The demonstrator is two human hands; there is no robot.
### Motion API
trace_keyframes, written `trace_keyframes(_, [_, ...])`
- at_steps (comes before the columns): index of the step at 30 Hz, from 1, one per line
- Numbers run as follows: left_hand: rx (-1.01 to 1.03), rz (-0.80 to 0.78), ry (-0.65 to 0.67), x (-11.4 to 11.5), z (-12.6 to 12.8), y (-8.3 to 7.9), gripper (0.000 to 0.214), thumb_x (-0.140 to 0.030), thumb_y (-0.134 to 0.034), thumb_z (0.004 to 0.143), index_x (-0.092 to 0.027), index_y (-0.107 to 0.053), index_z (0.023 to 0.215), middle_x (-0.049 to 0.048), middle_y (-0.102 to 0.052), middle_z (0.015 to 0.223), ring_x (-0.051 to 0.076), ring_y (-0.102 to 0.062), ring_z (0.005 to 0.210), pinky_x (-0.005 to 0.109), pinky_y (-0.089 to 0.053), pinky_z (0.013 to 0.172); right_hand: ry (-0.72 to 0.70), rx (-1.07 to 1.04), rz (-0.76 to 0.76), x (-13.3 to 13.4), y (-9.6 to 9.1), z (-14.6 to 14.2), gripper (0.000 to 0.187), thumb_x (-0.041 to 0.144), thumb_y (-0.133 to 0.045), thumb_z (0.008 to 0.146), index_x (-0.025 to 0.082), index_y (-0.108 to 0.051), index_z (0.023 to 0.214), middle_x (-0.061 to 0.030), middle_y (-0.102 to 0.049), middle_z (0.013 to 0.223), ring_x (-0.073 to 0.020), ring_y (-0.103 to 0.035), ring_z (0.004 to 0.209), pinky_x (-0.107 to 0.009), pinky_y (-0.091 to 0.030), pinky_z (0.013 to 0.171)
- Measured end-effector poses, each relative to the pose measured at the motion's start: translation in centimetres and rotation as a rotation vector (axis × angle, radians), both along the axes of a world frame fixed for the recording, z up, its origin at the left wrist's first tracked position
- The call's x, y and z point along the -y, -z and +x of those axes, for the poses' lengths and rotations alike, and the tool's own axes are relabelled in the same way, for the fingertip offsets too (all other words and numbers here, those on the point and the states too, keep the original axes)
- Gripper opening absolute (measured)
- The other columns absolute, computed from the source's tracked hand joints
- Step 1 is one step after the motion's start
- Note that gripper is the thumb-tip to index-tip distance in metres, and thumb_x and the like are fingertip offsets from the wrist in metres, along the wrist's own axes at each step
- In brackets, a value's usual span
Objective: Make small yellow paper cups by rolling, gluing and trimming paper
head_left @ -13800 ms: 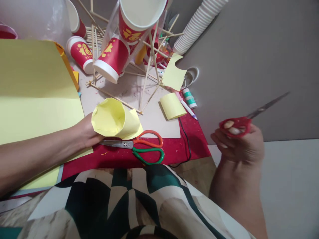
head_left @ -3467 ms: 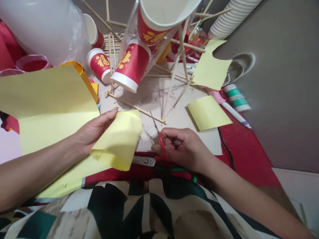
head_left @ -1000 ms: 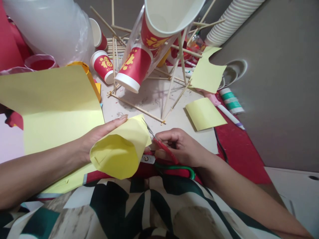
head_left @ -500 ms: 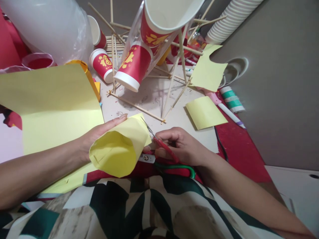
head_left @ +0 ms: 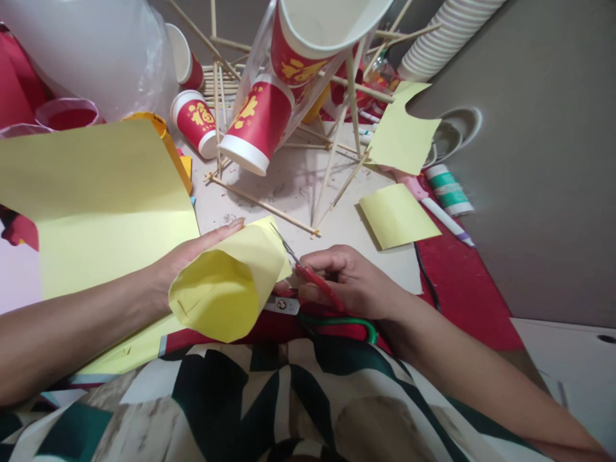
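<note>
A cone of yellow paper (head_left: 260,260) lies in my left hand (head_left: 192,256), its wide mouth tilted toward me. My left fingers wrap its far side and are partly hidden behind it. In my right hand (head_left: 346,279) is a pair of scissors (head_left: 320,287) with red handles, the fingers curled round them. The blades touch the cone's far right edge; whether they have paper between them I cannot tell. Below my right hand shows a green loop (head_left: 360,324), and a small white tag (head_left: 283,305) sits beneath the cone.
A frame of wooden sticks (head_left: 262,204) stands just beyond my hands, with red paper cups (head_left: 257,122) hung in clear plastic. Large yellow paper (head_left: 110,237) lies at left, a small yellow piece (head_left: 399,215) and a white marker (head_left: 445,221) at right. A grey wall (head_left: 543,160) bounds the right.
The cone has shifted very slightly left in my left hand. The scissors and my right hand stay nearly in place.
</note>
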State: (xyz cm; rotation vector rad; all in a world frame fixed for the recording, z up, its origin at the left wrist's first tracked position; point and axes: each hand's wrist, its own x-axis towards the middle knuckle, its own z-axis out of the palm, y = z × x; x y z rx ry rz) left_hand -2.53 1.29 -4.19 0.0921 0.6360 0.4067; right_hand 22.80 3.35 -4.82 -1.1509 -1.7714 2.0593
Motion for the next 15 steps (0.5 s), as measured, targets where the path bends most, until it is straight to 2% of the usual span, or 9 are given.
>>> trace_keyframes(3, [0.015, -0.005, 0.011, -0.37, -0.29, 0.53, 0.061, -0.062, -0.048, 0.098, -0.008, -0.075, 0.105, 0.0148, -0.079, 0.098, 0.022, -0.078, 0.086, 0.028, -0.060, 0.078, 0.006, -0.008, -0.004, 0.00, 0.04, 0.03, 0.042, 0.053, -0.082, 0.075, 0.018, -0.061, 0.065, 0.0025, -0.046, 0.051, -0.0136, -0.047, 0.057, -0.026, -0.038, 0.052])
trace_keyframes(8, [0.002, -0.020, -0.003, -0.55, -0.18, 0.85, 0.061, -0.062, -0.047, 0.099, -0.008, -0.075, 0.105, 0.0133, -0.080, 0.098, 0.022, -0.078, 0.085, 0.029, -0.060, 0.079, 0.018, -0.025, -0.016, 0.05, 0.14, 0.02, 0.042, 0.056, -0.081, 0.074, 0.018, -0.063, 0.066, 0.0020, -0.047, 0.052, -0.0142, -0.048, 0.058, -0.026, -0.037, 0.051])
trace_keyframes(13, [0.005, 0.004, 0.025, -0.48, -0.08, 0.51, 0.060, -0.061, -0.049, 0.098, -0.007, -0.074, 0.106, 0.0155, -0.079, 0.099, 0.023, -0.078, 0.086, 0.030, -0.061, 0.078, 0.015, -0.023, -0.023, 0.08, 0.27, 0.05, 0.046, 0.058, -0.081, 0.073, 0.019, -0.059, 0.063, 0.0021, -0.045, 0.052, -0.0140, -0.046, 0.059, -0.027, -0.036, 0.052])
trace_keyframes(15, [-0.015, 0.022, -0.020, -0.10, 0.04, 0.11, 0.057, -0.059, -0.051, 0.098, -0.007, -0.074, 0.104, 0.0146, -0.080, 0.096, 0.021, -0.077, 0.083, 0.027, -0.061, 0.076, 0.016, -0.019, -0.009, 0.07, 0.20, 0.04, 0.047, 0.057, -0.081, 0.074, 0.019, -0.057, 0.062, 0.0025, -0.044, 0.053, -0.0127, -0.044, 0.057, -0.026, -0.035, 0.052])
